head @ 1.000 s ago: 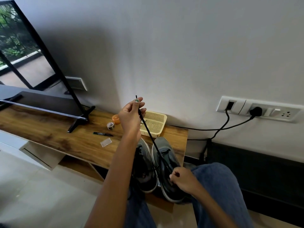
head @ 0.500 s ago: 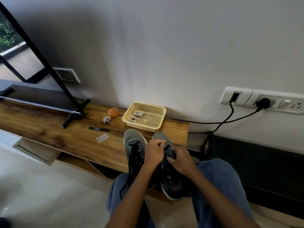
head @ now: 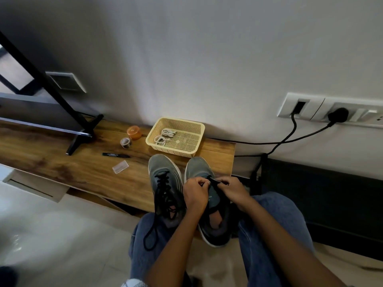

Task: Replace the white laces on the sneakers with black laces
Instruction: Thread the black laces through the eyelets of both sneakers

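Two grey sneakers stand side by side at the near edge of a wooden shelf (head: pixel 62 162). The left sneaker (head: pixel 163 172) is threaded with a black lace whose ends hang loose over my knee. Over the right sneaker (head: pixel 199 166), my left hand (head: pixel 194 193) and my right hand (head: pixel 232 189) both pinch a black lace (head: pixel 213 180) near the front eyelets. White laces (head: pixel 165 135) lie coiled in a yellow basket (head: pixel 199 129) behind the shoes.
On the shelf to the left are an orange lid (head: pixel 134 132), a small tape roll (head: pixel 125 142), a black marker (head: pixel 116 155) and a clear plastic piece (head: pixel 120 167). A television stand leg (head: pixel 83 139) rests further left. Cables (head: pixel 286 139) run from wall sockets at right.
My left hand came down from holding the lace high and taut. Now it works at the right sneaker's eyelets beside my right hand. The view has tilted downward.
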